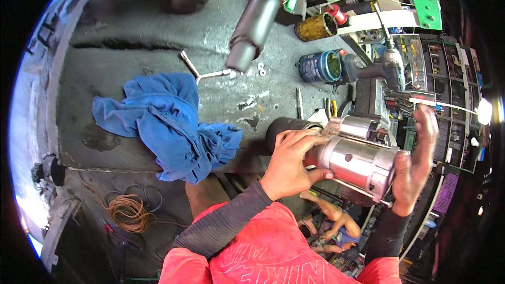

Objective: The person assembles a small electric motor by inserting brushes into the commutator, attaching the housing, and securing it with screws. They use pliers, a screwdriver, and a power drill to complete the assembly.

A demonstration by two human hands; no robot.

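Note:
Over the bench's right front edge is a starter motor (355,160), a shiny metal cylinder with a smaller cylinder along its far side. My left hand (294,162) grips its left end, thumb on the near side and fingers over the top. At the right end, my right hand (415,163) rests its palm and thumb against the casing, fingers stretched out and slightly blurred. Behind my left hand lies a dark cylinder (286,126), partly covered. A crumpled blue cloth (163,118) is spread left of my hands.
The dark bench (121,152) carries a Y-shaped wrench (199,76), small washers (262,72), a blue can (317,67), a yellow-brown can (315,26) and a cordless driver (386,69). A grey cylindrical object (256,23) hangs above. An orange cable coil (129,213) and a seated person (336,223) are below.

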